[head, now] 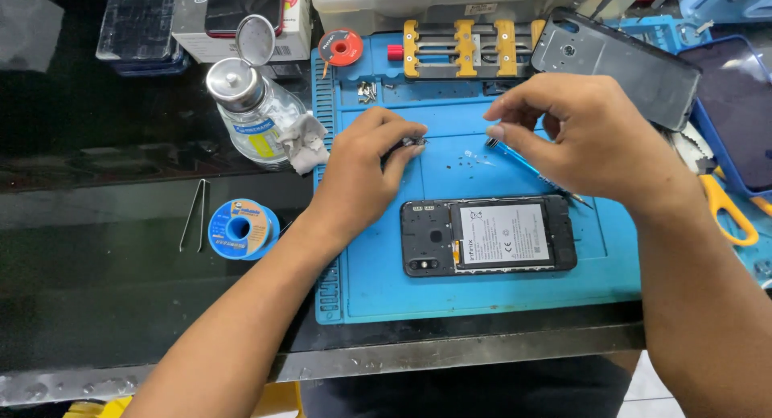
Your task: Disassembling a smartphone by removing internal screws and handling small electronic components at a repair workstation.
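Note:
An opened black phone (488, 236) lies face down on the blue repair mat (482, 285), its battery and board exposed. My left hand (362, 173) rests on the mat just above the phone's left end, fingers pinched on a small dark part near tiny loose screws (474, 156). My right hand (591, 141) hovers above the phone's right end and grips a thin blue screwdriver (515, 157), whose tip points left toward my left fingertips. The two hands are a few centimetres apart.
A black back cover (619, 60) and a yellow clamp jig (462, 48) lie at the mat's far edge. A liquid dispenser bottle (249, 104), solder spool (241, 229) and tweezers (193, 215) sit left. Yellow-handled scissors (728, 213) lie right.

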